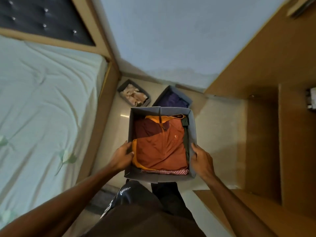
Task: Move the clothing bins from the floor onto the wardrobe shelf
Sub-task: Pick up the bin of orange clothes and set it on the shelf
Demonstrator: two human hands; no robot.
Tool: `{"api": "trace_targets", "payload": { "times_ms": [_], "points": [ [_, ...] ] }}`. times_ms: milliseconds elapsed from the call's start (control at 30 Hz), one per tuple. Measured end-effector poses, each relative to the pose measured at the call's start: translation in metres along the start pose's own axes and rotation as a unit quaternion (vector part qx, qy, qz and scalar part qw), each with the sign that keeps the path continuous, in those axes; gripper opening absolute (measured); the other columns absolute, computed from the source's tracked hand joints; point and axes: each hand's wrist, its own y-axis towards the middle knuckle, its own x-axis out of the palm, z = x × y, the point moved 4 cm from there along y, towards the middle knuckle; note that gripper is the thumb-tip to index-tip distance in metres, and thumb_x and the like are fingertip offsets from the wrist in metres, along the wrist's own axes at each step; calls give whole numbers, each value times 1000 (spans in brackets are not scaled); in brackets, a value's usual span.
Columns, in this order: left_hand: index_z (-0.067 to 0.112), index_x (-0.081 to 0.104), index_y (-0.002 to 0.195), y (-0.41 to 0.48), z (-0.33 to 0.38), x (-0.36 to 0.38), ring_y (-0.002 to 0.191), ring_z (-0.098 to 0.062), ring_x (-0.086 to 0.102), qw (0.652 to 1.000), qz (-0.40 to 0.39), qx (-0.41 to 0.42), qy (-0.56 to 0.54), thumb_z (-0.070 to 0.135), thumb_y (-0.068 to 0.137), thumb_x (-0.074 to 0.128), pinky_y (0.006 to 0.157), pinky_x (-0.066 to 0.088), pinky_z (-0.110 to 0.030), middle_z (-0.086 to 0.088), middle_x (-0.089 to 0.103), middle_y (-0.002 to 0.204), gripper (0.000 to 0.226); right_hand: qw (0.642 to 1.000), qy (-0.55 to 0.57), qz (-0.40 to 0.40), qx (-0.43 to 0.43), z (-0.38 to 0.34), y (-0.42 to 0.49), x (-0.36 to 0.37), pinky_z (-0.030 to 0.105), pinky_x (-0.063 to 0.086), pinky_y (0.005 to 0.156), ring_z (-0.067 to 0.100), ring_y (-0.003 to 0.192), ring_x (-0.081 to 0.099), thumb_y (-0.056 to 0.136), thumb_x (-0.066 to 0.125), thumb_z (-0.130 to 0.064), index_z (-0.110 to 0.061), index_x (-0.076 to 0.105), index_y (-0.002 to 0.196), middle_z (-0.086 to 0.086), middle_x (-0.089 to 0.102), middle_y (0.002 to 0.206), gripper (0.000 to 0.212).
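I hold a grey fabric bin (pixel 192 127) up in front of me, above the floor. It is filled with a folded orange top (pixel 162 146) and a checked cloth at its near edge. My left hand (pixel 122 156) grips its left wall, thumb inside. My right hand (pixel 201 159) grips its right wall. Two more grey bins stand on the floor by the far wall: one with pale clothes (pixel 134 95) and one with purple clothes (pixel 172 99), partly hidden behind the held bin. The wooden wardrobe (pixel 266 142) is open on my right.
A bed with a pale sheet (pixel 42 108) and wooden frame fills the left side. The narrow tiled floor (pixel 220 134) runs between bed and wardrobe. An open wardrobe door (pixel 256 53) stands at the upper right. My legs are below the bin.
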Motion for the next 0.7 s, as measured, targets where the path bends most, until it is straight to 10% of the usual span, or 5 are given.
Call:
{"api": "trace_targets", "payload": {
  "times_ms": [400,567,700],
  "points": [
    [19,59,130,96,221,13,111,-25,64,977,-15,144,155,26,91,58,91,54,-42,-6,66,125,39,971,108,160,142,57,64,-135,38,58,75,31,93,67,92,45,0,-18,45,142,14,59,133,53],
    [41,64,89,138,325,43,84,-25,69,935,-52,247,250,40,85,48,77,59,-43,3,73,91,16,936,130,254,207,93,67,-188,25,49,62,26,79,66,94,47,-4,-18,46,141,12,65,127,49],
    [35,70,105,135,419,86,93,-32,68,914,-24,312,259,42,91,50,79,55,-37,-5,73,103,26,892,163,328,266,131,48,-236,18,31,48,2,53,38,94,48,-4,-17,48,140,14,69,85,48]
  ]
}}
